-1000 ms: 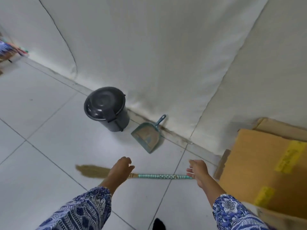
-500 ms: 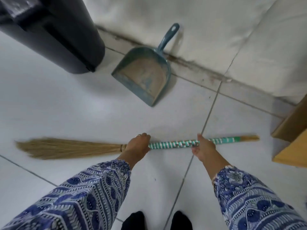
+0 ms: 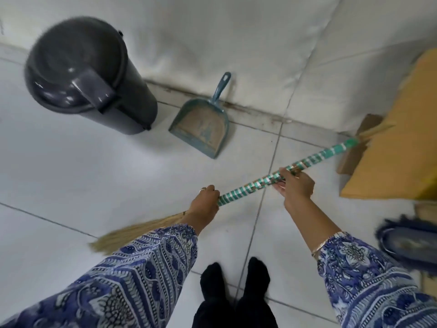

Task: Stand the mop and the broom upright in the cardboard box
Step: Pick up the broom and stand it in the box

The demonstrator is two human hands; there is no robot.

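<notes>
The broom [image 3: 316,158] has a green-and-silver wrapped handle and straw bristles. It is lifted off the floor and slants from lower left to upper right. My left hand [image 3: 205,204] grips it where handle meets bristles; my right hand [image 3: 295,183] grips the handle's middle. The handle's far end touches the cardboard box [image 3: 399,147] at the right edge. A blue mop head [image 3: 409,242] lies blurred at the lower right, partly cut off by the frame.
A dark grey lidded bin [image 3: 89,74] stands at the upper left near the white wall. A teal dustpan [image 3: 203,129] leans against the wall's base. My black-socked feet [image 3: 234,280] stand on the white tiled floor.
The broom lay flat on the floor under both hands; now it is raised and tilted, its handle end swung up right against the box. The view has pulled back.
</notes>
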